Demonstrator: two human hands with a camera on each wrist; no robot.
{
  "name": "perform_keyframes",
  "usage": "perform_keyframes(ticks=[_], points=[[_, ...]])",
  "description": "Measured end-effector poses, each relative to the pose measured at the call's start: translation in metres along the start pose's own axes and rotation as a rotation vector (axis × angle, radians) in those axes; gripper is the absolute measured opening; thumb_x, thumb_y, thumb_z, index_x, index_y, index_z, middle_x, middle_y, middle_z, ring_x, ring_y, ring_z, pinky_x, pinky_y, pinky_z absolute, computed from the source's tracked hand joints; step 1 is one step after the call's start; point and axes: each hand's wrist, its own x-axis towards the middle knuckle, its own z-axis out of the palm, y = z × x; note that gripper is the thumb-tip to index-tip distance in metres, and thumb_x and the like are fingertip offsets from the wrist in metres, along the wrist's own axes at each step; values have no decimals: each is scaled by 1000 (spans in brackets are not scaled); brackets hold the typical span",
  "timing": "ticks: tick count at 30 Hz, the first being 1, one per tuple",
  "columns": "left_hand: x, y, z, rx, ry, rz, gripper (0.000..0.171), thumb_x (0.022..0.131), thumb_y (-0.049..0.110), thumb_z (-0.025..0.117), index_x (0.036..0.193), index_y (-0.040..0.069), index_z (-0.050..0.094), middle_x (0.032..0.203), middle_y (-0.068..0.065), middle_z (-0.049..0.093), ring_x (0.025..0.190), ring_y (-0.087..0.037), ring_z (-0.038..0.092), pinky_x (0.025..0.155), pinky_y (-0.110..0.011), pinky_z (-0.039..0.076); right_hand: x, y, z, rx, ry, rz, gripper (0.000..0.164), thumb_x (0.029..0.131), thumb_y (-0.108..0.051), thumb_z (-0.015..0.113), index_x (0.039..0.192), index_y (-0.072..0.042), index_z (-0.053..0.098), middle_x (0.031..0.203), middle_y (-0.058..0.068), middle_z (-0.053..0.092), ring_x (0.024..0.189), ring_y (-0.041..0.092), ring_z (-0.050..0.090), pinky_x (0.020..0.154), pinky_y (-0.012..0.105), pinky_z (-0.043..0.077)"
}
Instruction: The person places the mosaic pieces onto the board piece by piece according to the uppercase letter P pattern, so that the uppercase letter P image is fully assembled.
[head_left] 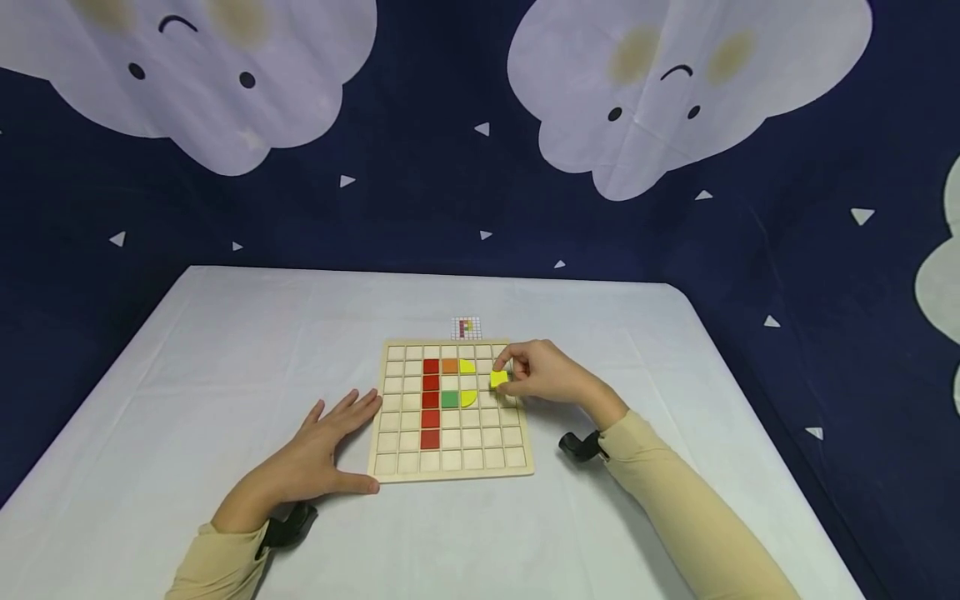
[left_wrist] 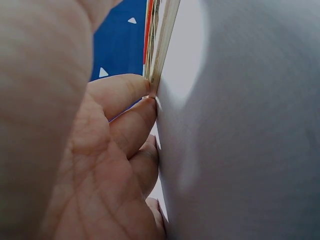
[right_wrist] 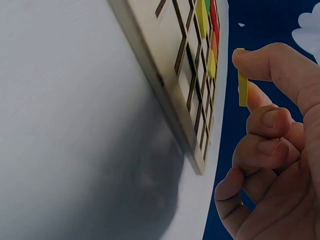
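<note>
A wooden grid board lies flat on the table. A column of several red square tiles sits in it, with an orange tile and a green tile to the right. Beside those are two yellow rounded tiles. My right hand pinches a yellow square tile between thumb and index finger, held above the right part of the board. With fingers spread, my left hand touches the board's left edge, its thumb at the near left corner; the left wrist view shows fingertips against the board's side.
Just behind the board's far edge lies a small pattern card with a coloured grid. The white table extends around the board. Beyond its far edge hangs a dark blue cloth with clouds and triangles.
</note>
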Motion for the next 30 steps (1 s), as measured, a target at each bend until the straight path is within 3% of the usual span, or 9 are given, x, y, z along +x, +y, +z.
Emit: perform_keyframes(ticks=[12,22,30], points=[[-1,0,2,-6,0,-7,122,69,53,98,167,10,40,175,-14,34,164,-48,21,127,-79,2,21,-9,14,-42,-21,-31,26,92,-19,84,113,-9,73,64,-8,47,58,5,40,61,20,38],[0,-1,1,-12,2,-1,122,69,52,98,167,9,39,175,-15,34,164,-48,21,127,-80,2,33,-13,22,-74,-58,-44,27,92,-22,84,114,-9,74,64,-8,52,58,5,44,68,23,46],[0,-1,2,-10,6,9,121,69,52,98,166,9,40,175,-15,35,164,-49,22,126,-80,3,36,-14,24,-85,-62,-42,27,92,-21,84,114,-9,74,65,-7,55,58,5,46,66,22,45]])
